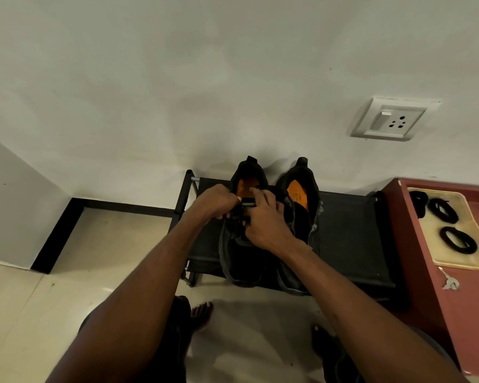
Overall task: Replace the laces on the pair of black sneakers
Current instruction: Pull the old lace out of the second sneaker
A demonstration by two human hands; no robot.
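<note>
Centre of frame, low rack (pixel 349 233) against the wall: both black sneakers sit side by side on it, heels to the wall, orange insoles showing. Left hand (pixel 216 201) and right hand (pixel 266 219) are both on the left-of-frame sneaker (pixel 239 261), fingers curled and pinching at something dark over its tongue, most likely the lace near the top eyelets; too dark to tell whether it's being pulled out or threaded. Other sneaker (pixel 302 197) isn't being touched; can't tell its lacing state, shadow hides it. Right edge of frame: three coiled black laces (pixel 458 240) lie on a beige tray (pixel 454 265) atop a red cabinet (pixel 437 305), well apart from the shoes. My read: early stage, likely unlacing the first shoe. Left to do: finish it, thread a lace from the tray, repeat on the second shoe. Wall socket (pixel 393 120) upper right, a key (pixel 450 281) below the tray.
</note>
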